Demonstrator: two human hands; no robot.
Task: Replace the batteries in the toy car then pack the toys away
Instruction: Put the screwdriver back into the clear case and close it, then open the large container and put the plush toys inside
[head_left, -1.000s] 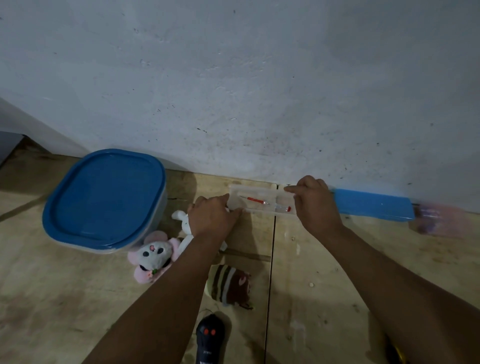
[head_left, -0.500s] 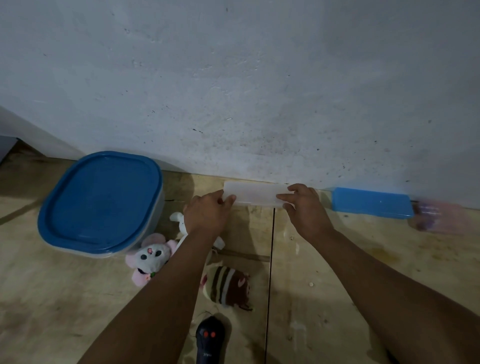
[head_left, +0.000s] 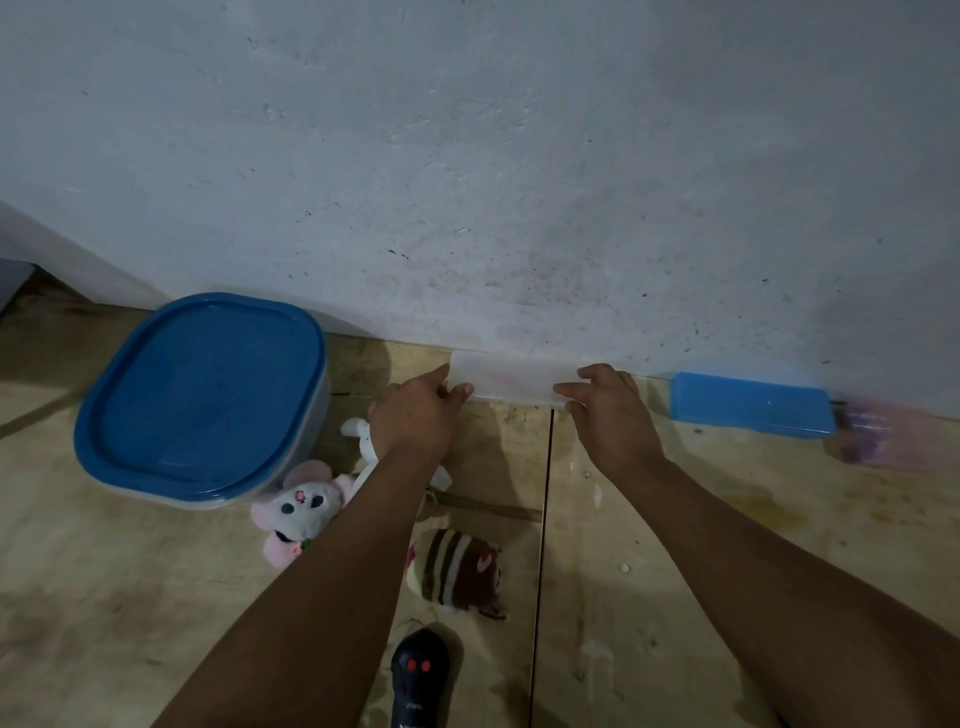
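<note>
A long translucent plastic case (head_left: 511, 382) lies on the floor against the wall, its lid down. My left hand (head_left: 415, 415) grips its left end and my right hand (head_left: 610, 415) grips its right end. A black remote control (head_left: 420, 675) with two red buttons lies near the bottom edge. A white and pink plush mouse (head_left: 301, 506), a striped brown plush (head_left: 457, 569) and a white plush (head_left: 363, 441), partly hidden under my left arm, lie on the floor. No toy car is in view.
A large tub with a blue lid (head_left: 202, 395) stands at the left by the wall. A flat blue lid (head_left: 753, 408) lies along the wall at the right, beside a blurred clear pink thing (head_left: 883, 434). The floor is tan tiles.
One second ago the case was open with a red-tipped tool inside. Its lid has since come down and both hands now hold the closed case by its ends.
</note>
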